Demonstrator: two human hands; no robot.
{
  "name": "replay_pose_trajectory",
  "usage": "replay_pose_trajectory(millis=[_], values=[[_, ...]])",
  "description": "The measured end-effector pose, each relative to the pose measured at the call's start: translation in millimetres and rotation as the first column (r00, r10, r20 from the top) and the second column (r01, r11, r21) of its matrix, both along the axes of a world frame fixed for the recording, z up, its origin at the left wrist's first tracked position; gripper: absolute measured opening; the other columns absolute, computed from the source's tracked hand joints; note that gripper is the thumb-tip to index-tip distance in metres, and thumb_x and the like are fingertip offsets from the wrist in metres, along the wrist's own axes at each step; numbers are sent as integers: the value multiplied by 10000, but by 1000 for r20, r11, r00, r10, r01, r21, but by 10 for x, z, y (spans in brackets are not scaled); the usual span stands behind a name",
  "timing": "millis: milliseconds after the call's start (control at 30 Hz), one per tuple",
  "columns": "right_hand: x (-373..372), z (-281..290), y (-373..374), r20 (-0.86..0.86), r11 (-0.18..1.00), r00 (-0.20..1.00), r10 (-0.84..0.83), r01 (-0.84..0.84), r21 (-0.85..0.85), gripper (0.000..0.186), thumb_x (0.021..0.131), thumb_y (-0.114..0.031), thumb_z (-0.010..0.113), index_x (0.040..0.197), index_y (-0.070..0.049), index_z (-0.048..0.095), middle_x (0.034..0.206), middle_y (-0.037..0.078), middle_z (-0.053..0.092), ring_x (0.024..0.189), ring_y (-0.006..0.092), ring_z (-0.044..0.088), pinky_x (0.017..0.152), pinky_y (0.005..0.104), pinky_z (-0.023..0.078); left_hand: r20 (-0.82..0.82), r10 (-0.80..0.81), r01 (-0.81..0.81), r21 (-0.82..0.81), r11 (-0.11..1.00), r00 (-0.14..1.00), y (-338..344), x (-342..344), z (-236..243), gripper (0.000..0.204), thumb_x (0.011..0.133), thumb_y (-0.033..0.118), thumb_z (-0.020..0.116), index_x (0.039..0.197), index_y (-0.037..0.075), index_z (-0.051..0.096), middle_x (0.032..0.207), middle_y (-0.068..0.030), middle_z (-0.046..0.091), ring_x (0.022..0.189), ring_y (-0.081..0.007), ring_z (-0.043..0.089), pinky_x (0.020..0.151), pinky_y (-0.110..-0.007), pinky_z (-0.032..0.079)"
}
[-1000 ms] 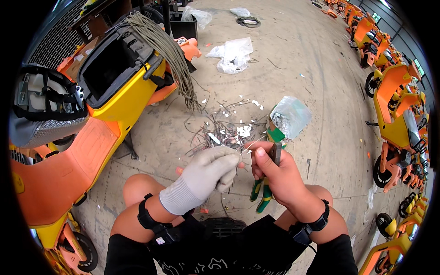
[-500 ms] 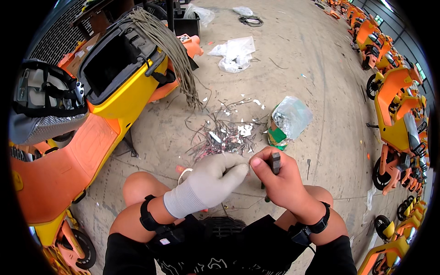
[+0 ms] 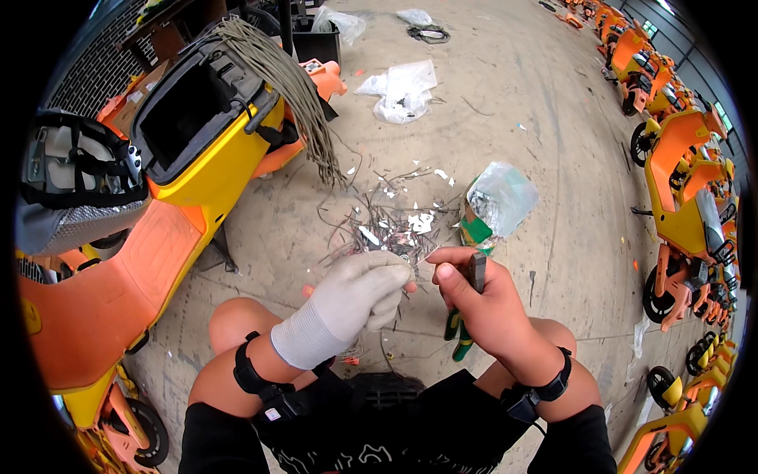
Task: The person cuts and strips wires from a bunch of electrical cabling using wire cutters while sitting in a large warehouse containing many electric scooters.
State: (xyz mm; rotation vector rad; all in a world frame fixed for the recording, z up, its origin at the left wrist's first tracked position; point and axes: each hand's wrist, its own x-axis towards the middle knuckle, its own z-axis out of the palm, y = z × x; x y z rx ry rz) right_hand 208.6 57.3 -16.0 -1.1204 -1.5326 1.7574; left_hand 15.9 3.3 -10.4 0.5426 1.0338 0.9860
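My left hand (image 3: 351,296), in a pale grey knitted glove, is closed with its fingertips pinched together; what it pinches is too small to name. Bare, my right hand (image 3: 482,304) is wrapped round a pair of pliers (image 3: 459,338). Their dark metal head pokes up beside the thumb, and the green handles hang below the palm. A fine light strand seems to cross the small gap between the two hands, near my right index fingertip. Past my hands, a pile of cut wires and white scraps (image 3: 387,229) lies on the floor.
Right of the pile stands a box with a clear plastic liner (image 3: 497,197). A yellow and orange scooter (image 3: 225,182), draped with a bundle of cables (image 3: 296,87), is close on my left. Rows of scooters (image 3: 679,189) line the right. Plastic bags (image 3: 407,91) lie farther off.
My hands have drawn slightly apart, the left shifting left and its fingers loosening a little. The right hand has turned, so the green pliers handles show more.
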Motion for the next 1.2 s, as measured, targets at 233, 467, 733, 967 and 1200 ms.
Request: replay_pose_trajectory(millis=[233, 467, 733, 967, 1200], values=[[37, 5, -44, -140, 995, 986, 86, -77, 70, 242, 993, -156, 624, 1184, -7, 616, 940, 11, 631, 862, 73, 574, 790, 243, 473, 367, -113, 147, -65, 987, 923, -45, -20, -103, 233, 996, 186, 457, 899, -7, 544, 548, 43, 294, 426, -87, 287, 422, -270, 210], [44, -89, -14, -170, 944, 968, 183, -125, 305, 148, 960, -105, 657, 1085, -30, 628, 961, 45, 646, 899, 115, 589, 806, 283, 481, 445, -138, 205, -105, 973, 885, -70, 14, -96, 240, 1004, 208, 470, 898, 10, 556, 536, 48, 294, 409, -91, 268, 414, -273, 202], [-4, 25, -56, -149, 982, 983, 106, -80, 172, 139, 978, -144, 640, 942, -14, 608, 789, 8, 616, 798, 81, 559, 735, 251, 465, 312, -148, 174, -54, 983, 939, -67, 62, -61, 193, 991, 158, 493, 918, -1, 574, 537, 46, 310, 413, -97, 310, 416, -278, 255], [12, 109, 29, 112, 988, 991, 74, -57, -145, 297, 1000, -293, 612, 854, -38, 572, 701, -9, 550, 656, 82, 484, 620, 255, 409, -797, 508, 643, 581, 500, 325, -84, 63, -113, 82, 868, 68, 621, 944, 40, 632, 577, -32, 464, 483, -211, 509, 485, -336, 406], [41, 82, 49, 110, 995, 994, 21, -10, -100, 286, 1001, -295, 610, 905, -26, 600, 732, -12, 554, 672, 77, 495, 628, 250, 417, -776, 497, 560, 627, 542, 388, -81, 130, -162, 90, 882, 77, 619, 959, 34, 635, 589, -14, 480, 496, -184, 498, 476, -321, 377]])
